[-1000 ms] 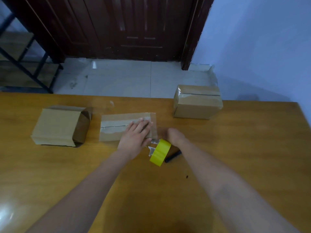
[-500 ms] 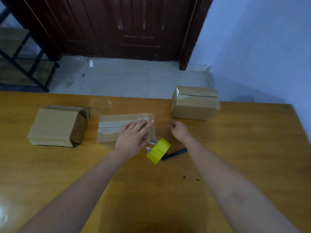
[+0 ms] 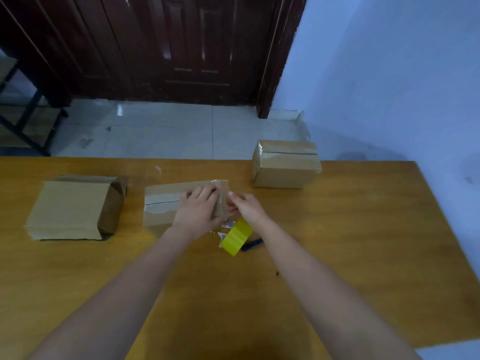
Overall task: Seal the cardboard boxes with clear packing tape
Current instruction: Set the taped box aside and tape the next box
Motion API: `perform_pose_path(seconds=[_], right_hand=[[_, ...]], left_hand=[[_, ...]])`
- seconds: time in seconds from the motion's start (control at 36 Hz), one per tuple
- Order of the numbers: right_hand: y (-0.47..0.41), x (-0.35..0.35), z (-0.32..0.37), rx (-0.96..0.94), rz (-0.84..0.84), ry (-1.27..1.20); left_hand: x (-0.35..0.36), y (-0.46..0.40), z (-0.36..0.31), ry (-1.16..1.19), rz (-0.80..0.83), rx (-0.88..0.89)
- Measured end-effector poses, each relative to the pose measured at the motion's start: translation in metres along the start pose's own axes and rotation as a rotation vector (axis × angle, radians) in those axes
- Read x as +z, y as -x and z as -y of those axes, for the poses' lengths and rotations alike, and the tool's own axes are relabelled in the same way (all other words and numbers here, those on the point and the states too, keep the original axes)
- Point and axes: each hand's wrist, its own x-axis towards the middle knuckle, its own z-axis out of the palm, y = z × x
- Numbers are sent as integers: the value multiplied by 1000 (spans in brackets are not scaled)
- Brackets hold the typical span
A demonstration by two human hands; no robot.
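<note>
Since half a second ago the right hand (image 3: 248, 207) has moved left, from a spot on the table apart from the middle cardboard box (image 3: 166, 203) to that box's right end, and the view has tilted slightly.

Nearest the wearer, two bare forearms reach forward over the orange-brown wooden table (image 3: 363, 255). Just in front of the box's right end, a yellow tape roll (image 3: 237, 240) stands on edge, with crumpled clear tape beside it and a dark pen-like tool (image 3: 252, 244) touching its right side.

The left hand (image 3: 198, 211) lies flat, fingers relaxed, pressing on the right part of the box top. The right hand's fingers are curled at the box's right end where clear tape folds over; it seems to pinch the tape end, though the grasp is partly hidden. A strip of clear packing tape (image 3: 162, 202) runs along the top seam.

Left of this box, well apart, lies an unsealed cardboard box (image 3: 70, 211) on its side with its open flaps facing right. Beyond and to the right, at the table's far edge, sits a taped cardboard box (image 3: 285, 166). Farther off are pale floor tiles, a dark wooden door (image 3: 168, 48) and a blue wall.
</note>
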Motion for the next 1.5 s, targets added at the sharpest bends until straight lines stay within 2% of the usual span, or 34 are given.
perform_pose_path(seconds=[0.19,0.31,0.44,0.58,0.69,0.81,1.0,1.14,1.25,1.36,1.5], right_hand=[[7,6,3,-76,-144,166],[16,8,7,-291,-306,287],[24,23,5,-453,-258,543],[20,35,-8,-300,-199,583],[19,39,-12,-244,-177,531],[19,33,-6,-183,-119,590],[13,29,10,-219,-272,578],[7,32,20,-137,-214,521],[1,23,20,-54,-122,568],[-7,15,20,-92,-264,530],[-18,10,22,-247,-175,595]], left_hand=[[5,7,-7,113,-114,-56],[6,9,-5,155,-56,-67],[4,12,4,212,-27,-1],[4,12,6,250,6,21],[5,9,9,260,16,15],[5,7,11,305,4,15],[5,10,13,340,8,30],[1,9,13,346,41,24],[0,9,13,333,50,17],[1,9,13,332,52,16],[2,10,14,328,48,20]])
